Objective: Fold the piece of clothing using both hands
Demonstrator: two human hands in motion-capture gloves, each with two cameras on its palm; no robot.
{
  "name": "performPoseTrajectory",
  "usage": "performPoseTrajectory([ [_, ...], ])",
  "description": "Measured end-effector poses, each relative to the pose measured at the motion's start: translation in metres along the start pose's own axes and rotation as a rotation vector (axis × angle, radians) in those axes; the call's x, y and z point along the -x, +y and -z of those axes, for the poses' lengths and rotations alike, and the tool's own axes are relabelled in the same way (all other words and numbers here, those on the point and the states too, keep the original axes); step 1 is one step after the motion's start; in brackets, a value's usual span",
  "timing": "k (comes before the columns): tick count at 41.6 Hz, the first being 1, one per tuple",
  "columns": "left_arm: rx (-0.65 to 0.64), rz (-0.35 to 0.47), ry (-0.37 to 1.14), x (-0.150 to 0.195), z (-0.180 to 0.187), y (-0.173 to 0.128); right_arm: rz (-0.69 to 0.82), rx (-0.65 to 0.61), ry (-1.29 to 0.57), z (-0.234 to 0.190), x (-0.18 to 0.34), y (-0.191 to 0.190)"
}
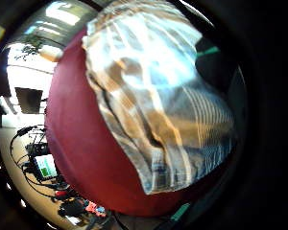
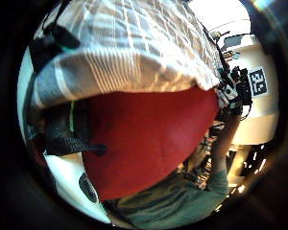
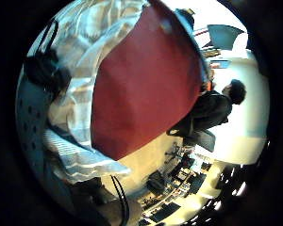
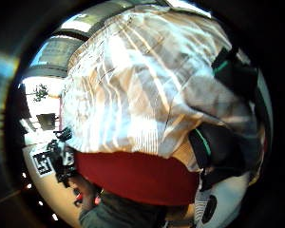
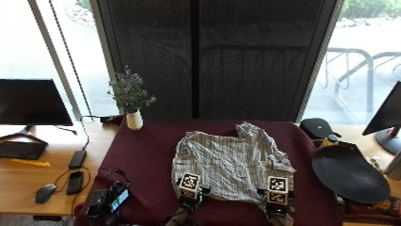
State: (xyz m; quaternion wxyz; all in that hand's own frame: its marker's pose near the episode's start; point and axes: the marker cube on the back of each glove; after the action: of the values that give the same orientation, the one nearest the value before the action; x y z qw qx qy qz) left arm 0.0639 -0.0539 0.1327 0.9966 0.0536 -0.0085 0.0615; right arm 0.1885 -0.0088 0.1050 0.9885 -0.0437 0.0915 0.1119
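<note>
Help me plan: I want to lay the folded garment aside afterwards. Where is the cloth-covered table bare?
Bare maroon tablecloth lies between the plaid shirt and the vase side; a narrower strip runs along the shirt's right. Crowded: the near-left corner's devices and the near edge by both hands.

Shirt (image 5: 232,162): white with fine grey-brown checks and stripes.
Tabletop (image 5: 144,160): covered in dark maroon cloth.
Vase (image 5: 134,120): white, holding greyish-green sprigs.
Side desk (image 5: 25,176): light wood.
Monitor (image 5: 32,102): black.
Keyboard (image 5: 22,150): dark grey.
Round dish (image 5: 349,173): black.
Left hand (image 5: 190,197) and right hand (image 5: 276,202): black gloves.
</note>
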Motion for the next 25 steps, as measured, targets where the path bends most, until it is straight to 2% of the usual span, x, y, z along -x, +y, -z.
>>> performPoseTrajectory([
  [3, -0.044, -0.012, -0.015, 0.004, 0.01, -0.002, 0.0, -0.05, 0.036, 0.007, -0.001, 0.001],
  [5, -0.026, -0.029, 0.005, 0.007, 0.016, -0.004, 0.013, -0.041, 0.03, 0.01, -0.003, 0.003],
  [8, 0.093, -0.079, 0.056, 0.014, 0.033, 0.002, 0.047, -0.004, -0.021, 0.02, -0.008, 0.012],
  [12, 0.279, -0.187, 0.105, 0.02, 0.071, 0.019, 0.095, 0.037, -0.104, 0.044, -0.014, 0.029],
  [16, 0.367, -0.281, 0.102, 0.023, 0.097, 0.025, 0.127, 0.043, -0.184, 0.076, -0.022, 0.038],
  [20, 0.354, -0.32, 0.033, 0.025, 0.127, 0.015, 0.115, -0.013, -0.259, 0.114, -0.027, 0.02],
  [25, 0.259, -0.251, -0.034, 0.033, 0.155, -0.028, 0.039, -0.114, -0.243, 0.161, -0.018, -0.027],
])
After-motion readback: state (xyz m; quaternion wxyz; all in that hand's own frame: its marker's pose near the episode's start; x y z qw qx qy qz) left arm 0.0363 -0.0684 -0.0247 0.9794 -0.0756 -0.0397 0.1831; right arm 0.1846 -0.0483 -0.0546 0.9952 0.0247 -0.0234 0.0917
